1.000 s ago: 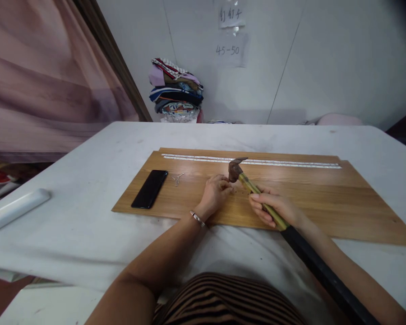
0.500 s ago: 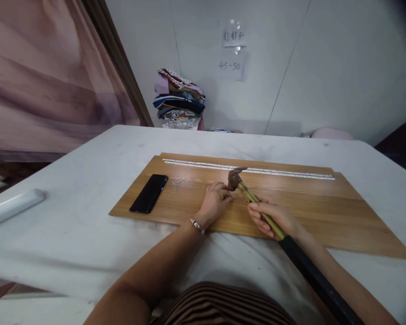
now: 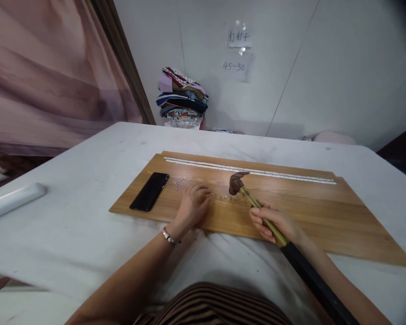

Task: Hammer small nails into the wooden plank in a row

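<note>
My right hand [image 3: 269, 222] is wrapped round the handle of a claw hammer [image 3: 262, 212]. The hammer's rusty head hovers low over the wooden board [image 3: 291, 212], by a row of small nails [image 3: 225, 197]. My left hand [image 3: 193, 204] rests at the board just left of that row, fingers loosely bent and no held thing visible; its palm is hidden. A bracelet [image 3: 169, 235] circles the left wrist. Several loose nails [image 3: 178, 183] lie in a small heap beyond the left hand, to the right of a black phone [image 3: 149, 192].
Two white measuring strips [image 3: 250, 170] run along the board's far side. A white-covered table [image 3: 77, 216] carries the board, with a white roll [image 3: 15, 201] at its left. Folded clothes [image 3: 182, 99] are stacked behind the table, near a pink curtain [image 3: 54, 76].
My left hand has moved left, away from the hammer head, uncovering more of the nail row. The hammer stays over nearly the same place, in my right hand.
</note>
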Action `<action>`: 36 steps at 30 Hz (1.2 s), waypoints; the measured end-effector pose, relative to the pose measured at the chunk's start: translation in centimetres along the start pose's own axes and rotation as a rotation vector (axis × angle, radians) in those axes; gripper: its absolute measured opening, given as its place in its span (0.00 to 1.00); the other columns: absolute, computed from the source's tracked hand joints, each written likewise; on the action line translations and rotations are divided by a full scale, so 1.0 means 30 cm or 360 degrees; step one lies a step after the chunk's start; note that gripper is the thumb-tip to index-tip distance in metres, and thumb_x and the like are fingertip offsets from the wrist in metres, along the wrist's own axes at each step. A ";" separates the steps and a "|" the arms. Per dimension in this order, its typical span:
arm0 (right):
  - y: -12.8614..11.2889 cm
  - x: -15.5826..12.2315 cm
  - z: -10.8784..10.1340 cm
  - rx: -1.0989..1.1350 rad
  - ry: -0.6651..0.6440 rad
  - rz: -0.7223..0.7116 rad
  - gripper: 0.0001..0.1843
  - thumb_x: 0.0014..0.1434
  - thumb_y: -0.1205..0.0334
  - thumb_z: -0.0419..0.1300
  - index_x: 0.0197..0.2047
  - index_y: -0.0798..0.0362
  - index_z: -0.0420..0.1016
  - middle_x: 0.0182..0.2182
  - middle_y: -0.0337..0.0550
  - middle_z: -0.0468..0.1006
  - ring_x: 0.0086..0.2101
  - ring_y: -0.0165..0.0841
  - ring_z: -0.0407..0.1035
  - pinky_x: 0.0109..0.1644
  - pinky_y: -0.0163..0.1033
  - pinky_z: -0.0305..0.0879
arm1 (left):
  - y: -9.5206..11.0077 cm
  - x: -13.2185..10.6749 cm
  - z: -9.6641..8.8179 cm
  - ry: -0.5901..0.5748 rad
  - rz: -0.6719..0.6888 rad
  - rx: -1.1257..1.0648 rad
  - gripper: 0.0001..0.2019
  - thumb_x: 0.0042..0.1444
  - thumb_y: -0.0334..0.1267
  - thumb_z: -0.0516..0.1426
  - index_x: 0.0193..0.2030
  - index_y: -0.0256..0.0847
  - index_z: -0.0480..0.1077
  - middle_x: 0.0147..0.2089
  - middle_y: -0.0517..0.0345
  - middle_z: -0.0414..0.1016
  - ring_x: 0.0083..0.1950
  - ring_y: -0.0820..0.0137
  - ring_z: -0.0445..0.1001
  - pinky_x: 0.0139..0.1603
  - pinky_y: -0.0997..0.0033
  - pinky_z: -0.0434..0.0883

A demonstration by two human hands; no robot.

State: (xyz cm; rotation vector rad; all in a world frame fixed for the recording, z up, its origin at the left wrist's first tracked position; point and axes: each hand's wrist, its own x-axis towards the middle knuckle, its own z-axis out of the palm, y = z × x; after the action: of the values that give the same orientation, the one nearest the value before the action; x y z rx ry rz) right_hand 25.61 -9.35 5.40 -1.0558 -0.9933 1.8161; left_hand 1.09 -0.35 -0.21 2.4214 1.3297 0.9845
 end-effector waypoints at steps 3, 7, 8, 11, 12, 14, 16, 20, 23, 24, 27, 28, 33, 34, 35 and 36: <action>0.018 0.015 -0.005 -0.0014 -0.0021 0.0057 0.14 0.55 0.54 0.60 0.27 0.51 0.60 0.16 0.28 0.60 0.11 0.19 0.50 0.09 0.25 0.49 | -0.054 -0.043 -0.029 0.0008 -0.0106 0.0179 0.06 0.58 0.36 0.56 0.37 0.41 0.75 0.43 0.54 0.77 0.47 0.63 0.73 0.53 0.56 0.68; 0.025 0.022 -0.003 -0.0026 0.0008 0.0102 0.14 0.54 0.53 0.61 0.27 0.51 0.60 0.16 0.28 0.61 0.10 0.19 0.50 0.10 0.25 0.48 | -0.070 -0.066 -0.026 -0.0029 -0.0144 0.0207 0.07 0.58 0.37 0.56 0.37 0.40 0.75 0.43 0.53 0.77 0.47 0.63 0.73 0.50 0.59 0.69; 0.021 0.019 -0.001 -0.0030 0.0015 0.0105 0.15 0.54 0.53 0.61 0.27 0.51 0.60 0.15 0.28 0.61 0.10 0.19 0.50 0.10 0.25 0.48 | -0.068 -0.065 -0.023 -0.0043 -0.0141 0.0207 0.07 0.59 0.37 0.55 0.37 0.41 0.75 0.44 0.53 0.77 0.47 0.63 0.73 0.49 0.59 0.69; 0.005 0.001 0.008 -0.0038 0.0014 0.0103 0.15 0.55 0.53 0.60 0.26 0.51 0.61 0.14 0.28 0.61 0.10 0.19 0.49 0.10 0.26 0.48 | -0.059 -0.061 -0.019 -0.0070 -0.0128 0.0209 0.08 0.59 0.37 0.54 0.38 0.41 0.75 0.45 0.53 0.77 0.47 0.63 0.73 0.50 0.59 0.69; 0.000 -0.005 0.010 -0.0043 0.0015 0.0092 0.15 0.55 0.53 0.60 0.25 0.51 0.61 0.14 0.28 0.61 0.10 0.19 0.49 0.10 0.26 0.47 | -0.058 -0.061 -0.018 -0.0070 -0.0125 0.0208 0.08 0.60 0.37 0.54 0.38 0.41 0.75 0.45 0.53 0.77 0.47 0.63 0.73 0.50 0.59 0.69; -0.005 -0.013 0.011 -0.0069 0.0009 0.0082 0.15 0.56 0.53 0.60 0.25 0.51 0.61 0.13 0.28 0.60 0.10 0.19 0.49 0.10 0.26 0.47 | -0.058 -0.061 -0.019 -0.0070 -0.0120 0.0211 0.08 0.60 0.37 0.55 0.38 0.41 0.75 0.45 0.54 0.77 0.47 0.63 0.73 0.50 0.59 0.68; -0.002 -0.011 0.007 -0.0097 0.0003 0.0084 0.15 0.56 0.53 0.59 0.25 0.51 0.61 0.13 0.28 0.61 0.10 0.20 0.49 0.10 0.26 0.48 | -0.060 -0.063 -0.019 -0.0073 -0.0118 0.0224 0.07 0.59 0.37 0.55 0.38 0.41 0.75 0.45 0.54 0.77 0.47 0.63 0.72 0.50 0.59 0.68; 0.019 0.012 -0.006 -0.0121 -0.0014 0.0102 0.16 0.56 0.52 0.60 0.26 0.51 0.60 0.13 0.28 0.61 0.10 0.20 0.50 0.11 0.26 0.48 | -0.062 -0.064 -0.017 -0.0070 -0.0108 0.0240 0.07 0.59 0.37 0.55 0.39 0.41 0.75 0.45 0.53 0.77 0.47 0.63 0.73 0.50 0.59 0.69; 0.024 0.019 -0.009 -0.0110 -0.0017 0.0103 0.16 0.55 0.51 0.60 0.27 0.51 0.59 0.14 0.27 0.61 0.10 0.20 0.50 0.10 0.26 0.48 | -0.061 -0.063 -0.018 -0.0068 -0.0099 0.0237 0.08 0.59 0.37 0.54 0.38 0.42 0.75 0.45 0.53 0.77 0.47 0.63 0.73 0.50 0.60 0.69; 0.020 0.016 -0.008 -0.0107 -0.0015 0.0108 0.16 0.55 0.51 0.60 0.27 0.51 0.59 0.14 0.27 0.61 0.10 0.19 0.50 0.10 0.25 0.49 | -0.060 -0.063 -0.018 -0.0068 -0.0098 0.0236 0.08 0.59 0.37 0.54 0.38 0.42 0.75 0.45 0.53 0.76 0.47 0.64 0.72 0.50 0.60 0.69; 0.002 -0.001 -0.003 -0.0114 -0.0012 0.0082 0.16 0.56 0.52 0.60 0.26 0.51 0.60 0.13 0.27 0.60 0.10 0.19 0.49 0.10 0.25 0.49 | -0.061 -0.063 -0.018 -0.0072 -0.0100 0.0244 0.08 0.60 0.37 0.54 0.38 0.42 0.75 0.45 0.53 0.76 0.48 0.63 0.72 0.51 0.60 0.69; -0.003 -0.006 -0.001 -0.0117 -0.0010 0.0071 0.16 0.56 0.52 0.60 0.26 0.51 0.60 0.13 0.27 0.61 0.10 0.19 0.49 0.10 0.25 0.49 | -0.061 -0.063 -0.018 -0.0075 -0.0102 0.0246 0.08 0.60 0.38 0.54 0.38 0.42 0.75 0.45 0.53 0.76 0.48 0.63 0.72 0.51 0.60 0.68; -0.002 -0.003 -0.002 -0.0121 0.0005 0.0101 0.15 0.56 0.53 0.60 0.26 0.51 0.60 0.14 0.28 0.62 0.10 0.19 0.51 0.10 0.25 0.49 | -0.062 -0.064 -0.018 -0.0084 -0.0097 0.0233 0.08 0.60 0.37 0.54 0.39 0.41 0.74 0.45 0.53 0.76 0.47 0.63 0.72 0.51 0.59 0.68; 0.002 0.002 -0.002 -0.0132 0.0007 0.0120 0.15 0.55 0.52 0.60 0.26 0.51 0.60 0.13 0.28 0.62 0.10 0.19 0.50 0.10 0.25 0.49 | -0.061 -0.064 -0.019 -0.0082 -0.0096 0.0229 0.08 0.60 0.37 0.54 0.39 0.41 0.74 0.45 0.53 0.76 0.47 0.63 0.72 0.51 0.59 0.68; 0.006 0.008 -0.002 -0.0140 0.0012 0.0135 0.16 0.55 0.52 0.60 0.26 0.51 0.60 0.12 0.28 0.61 0.10 0.19 0.50 0.10 0.25 0.49 | -0.061 -0.064 -0.020 -0.0078 -0.0097 0.0224 0.08 0.60 0.37 0.54 0.38 0.41 0.74 0.44 0.53 0.76 0.47 0.63 0.72 0.50 0.59 0.68; 0.008 0.012 -0.002 -0.0148 0.0016 0.0152 0.16 0.55 0.51 0.60 0.25 0.51 0.60 0.12 0.28 0.61 0.10 0.20 0.49 0.10 0.25 0.48 | -0.060 -0.063 -0.020 -0.0073 -0.0098 0.0217 0.07 0.59 0.37 0.54 0.38 0.41 0.74 0.44 0.53 0.76 0.47 0.63 0.72 0.50 0.59 0.68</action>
State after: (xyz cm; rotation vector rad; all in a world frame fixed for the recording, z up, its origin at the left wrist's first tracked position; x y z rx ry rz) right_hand 25.48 -9.11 5.07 -1.1859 -1.0461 1.8543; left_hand -1.21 -0.95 -1.46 2.4676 1.4915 0.8438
